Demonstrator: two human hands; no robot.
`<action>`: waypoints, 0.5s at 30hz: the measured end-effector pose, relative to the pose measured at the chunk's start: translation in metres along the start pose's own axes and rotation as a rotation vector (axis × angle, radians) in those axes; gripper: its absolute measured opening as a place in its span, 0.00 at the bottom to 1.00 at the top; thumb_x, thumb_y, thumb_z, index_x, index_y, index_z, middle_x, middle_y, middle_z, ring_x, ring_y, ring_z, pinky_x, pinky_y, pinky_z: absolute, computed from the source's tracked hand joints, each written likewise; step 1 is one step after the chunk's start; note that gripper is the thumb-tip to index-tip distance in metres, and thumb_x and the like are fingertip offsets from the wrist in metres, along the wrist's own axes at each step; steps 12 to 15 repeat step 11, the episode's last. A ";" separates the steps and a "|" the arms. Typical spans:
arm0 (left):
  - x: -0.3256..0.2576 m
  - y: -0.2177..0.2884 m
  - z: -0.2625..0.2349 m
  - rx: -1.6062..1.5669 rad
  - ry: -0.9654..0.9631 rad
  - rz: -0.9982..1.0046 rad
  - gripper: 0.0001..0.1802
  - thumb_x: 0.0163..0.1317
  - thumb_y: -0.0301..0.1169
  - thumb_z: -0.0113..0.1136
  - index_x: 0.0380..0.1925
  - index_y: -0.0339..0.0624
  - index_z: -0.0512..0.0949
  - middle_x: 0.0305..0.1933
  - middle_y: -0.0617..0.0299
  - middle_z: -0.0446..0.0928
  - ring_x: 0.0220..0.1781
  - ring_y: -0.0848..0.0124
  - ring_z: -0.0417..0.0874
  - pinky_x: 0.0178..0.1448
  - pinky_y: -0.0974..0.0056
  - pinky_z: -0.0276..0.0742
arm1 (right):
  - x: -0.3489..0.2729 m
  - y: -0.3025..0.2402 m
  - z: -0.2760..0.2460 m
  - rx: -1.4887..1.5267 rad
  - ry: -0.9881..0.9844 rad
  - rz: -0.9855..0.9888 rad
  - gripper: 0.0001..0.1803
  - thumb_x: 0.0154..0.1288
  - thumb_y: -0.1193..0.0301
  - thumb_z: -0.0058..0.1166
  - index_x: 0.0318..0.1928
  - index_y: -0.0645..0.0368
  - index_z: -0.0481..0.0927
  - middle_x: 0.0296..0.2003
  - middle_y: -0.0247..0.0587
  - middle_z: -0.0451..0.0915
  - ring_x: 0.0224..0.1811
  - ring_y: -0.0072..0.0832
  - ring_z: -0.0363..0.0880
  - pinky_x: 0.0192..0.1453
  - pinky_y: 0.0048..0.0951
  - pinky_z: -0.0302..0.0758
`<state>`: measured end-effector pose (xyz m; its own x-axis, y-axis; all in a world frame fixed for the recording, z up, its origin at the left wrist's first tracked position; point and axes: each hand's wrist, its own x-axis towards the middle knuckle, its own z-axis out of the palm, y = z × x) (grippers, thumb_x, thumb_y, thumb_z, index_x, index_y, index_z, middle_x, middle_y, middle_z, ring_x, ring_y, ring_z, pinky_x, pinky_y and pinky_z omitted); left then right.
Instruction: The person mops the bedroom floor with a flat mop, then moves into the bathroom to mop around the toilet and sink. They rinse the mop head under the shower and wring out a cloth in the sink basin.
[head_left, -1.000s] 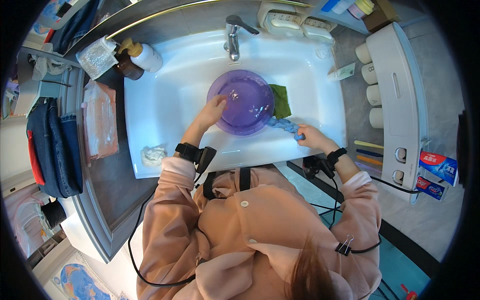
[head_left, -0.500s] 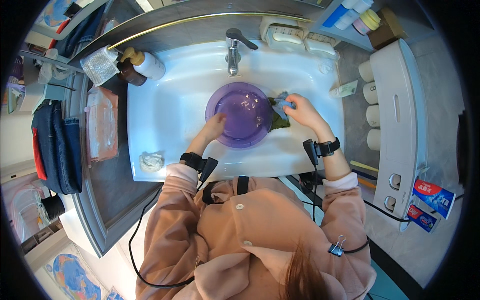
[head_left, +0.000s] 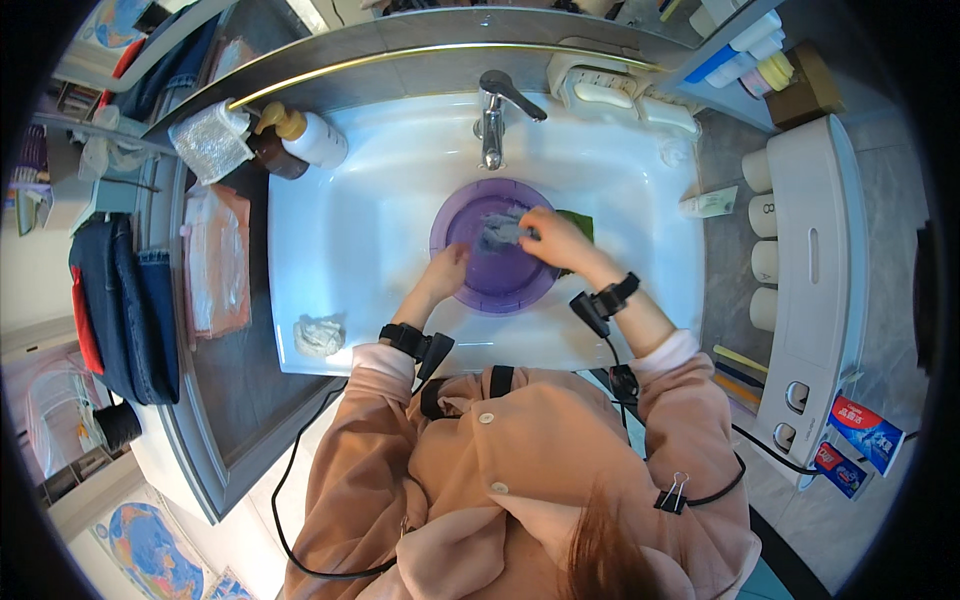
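Note:
A purple basin [head_left: 500, 302] rests in the white sink under the tap, with some liquid in it. My right hand [head_left: 556, 242] is over the basin's right side, its fingers closed on a grey-blue cloth [head_left: 503, 232] that hangs down inside the basin. At the basin's left rim is my left hand [head_left: 446, 272], its fingers curled over the edge; the fingertips are slightly blurred. A dark green cloth [head_left: 578, 228] lies in the sink against the basin's right side, partly hidden by my right hand and forearm.
The sink [head_left: 350, 225] has a chrome tap [head_left: 492, 125] at the back. A crumpled white cloth [head_left: 318, 337] sits at its front left. Pump bottles [head_left: 313, 140] stand back left, soap dishes [head_left: 604, 95] back right. A white tube [head_left: 708, 203] lies on the right edge. Cables hang from both wrists.
My right hand has moved left with the grey-blue cloth, from above the green cloth to over the basin. My left hand stays at the rim. The whole view has shifted slightly.

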<state>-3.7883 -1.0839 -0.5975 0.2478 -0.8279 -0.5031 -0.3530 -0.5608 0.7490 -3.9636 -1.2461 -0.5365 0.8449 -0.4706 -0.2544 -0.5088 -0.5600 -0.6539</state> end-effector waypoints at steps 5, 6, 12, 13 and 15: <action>0.012 -0.003 0.010 0.084 -0.012 -0.003 0.20 0.64 0.32 0.44 0.53 0.34 0.69 0.52 0.43 0.73 0.56 0.52 0.73 0.60 0.58 0.67 | -0.005 0.040 0.072 -0.246 -0.089 0.049 0.21 0.54 0.76 0.51 0.51 0.51 0.74 0.56 0.45 0.64 0.51 0.49 0.71 0.54 0.41 0.71; 0.014 -0.003 0.013 0.073 -0.006 0.006 0.19 0.64 0.33 0.44 0.52 0.34 0.70 0.51 0.41 0.73 0.55 0.49 0.72 0.60 0.56 0.66 | -0.006 0.043 0.080 -0.272 -0.167 0.032 0.21 0.55 0.76 0.49 0.51 0.49 0.74 0.56 0.46 0.64 0.51 0.48 0.71 0.54 0.41 0.71; 0.019 -0.002 0.022 0.099 -0.069 0.020 0.20 0.63 0.35 0.45 0.53 0.38 0.70 0.57 0.41 0.68 0.60 0.47 0.67 0.63 0.55 0.62 | 0.008 0.050 0.088 -0.390 -0.370 0.085 0.23 0.55 0.76 0.48 0.53 0.42 0.75 0.55 0.47 0.65 0.55 0.45 0.70 0.55 0.40 0.71; 0.019 -0.002 0.022 0.099 -0.069 0.020 0.20 0.63 0.35 0.45 0.53 0.38 0.70 0.57 0.41 0.68 0.60 0.47 0.67 0.63 0.55 0.62 | 0.008 0.050 0.088 -0.390 -0.370 0.085 0.23 0.55 0.76 0.48 0.53 0.42 0.75 0.55 0.47 0.65 0.55 0.45 0.70 0.55 0.40 0.71; 0.019 -0.002 0.022 0.099 -0.069 0.020 0.20 0.63 0.35 0.45 0.53 0.38 0.70 0.57 0.41 0.68 0.60 0.47 0.67 0.63 0.55 0.62 | 0.008 0.050 0.088 -0.390 -0.370 0.085 0.23 0.55 0.76 0.48 0.53 0.42 0.75 0.55 0.47 0.65 0.55 0.45 0.70 0.55 0.40 0.71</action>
